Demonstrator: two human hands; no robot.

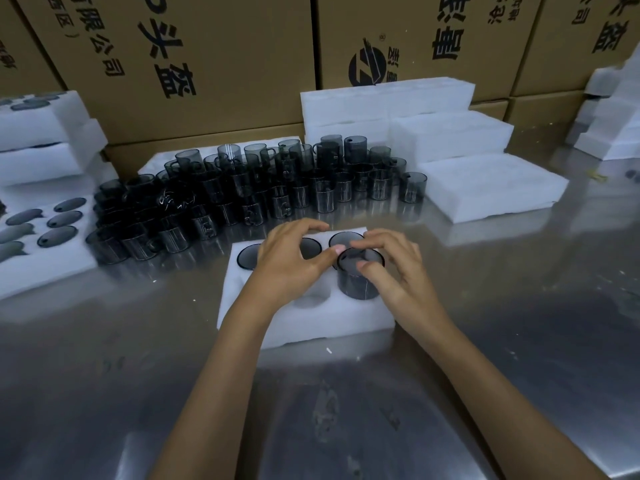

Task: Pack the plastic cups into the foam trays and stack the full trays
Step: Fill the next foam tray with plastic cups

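Steel table (519, 341), cardboard boxes (207, 64) stacked behind, foam everywhere. Front and centre: a foam tray (311, 327) with three cups already sunk in the far row, rims just showing. Fourth cup (360, 275) standing in the near right pocket, sticking up well above the foam, so not seated yet. Right hand (391, 268) curled round it, thumb on the near wall and fingertips at the rim. Left hand (291, 258) beside it over the tray, fingers bent loosely, thumb tip reaching toward the same rim; gripping or only steadying, can't tell. Near middle pocket looks empty, near left one hidden under the left wrist.

Looks like mid-fill, pushing cup four home. Next probably calls for straight downward pressure so the cup slides in without tilting or tearing foam, then grabbing another from the loose cups (242, 192) just behind the tray. Full trays (41, 244) sit off left, empty trays (485, 188) stacked right, so stacking comes later.
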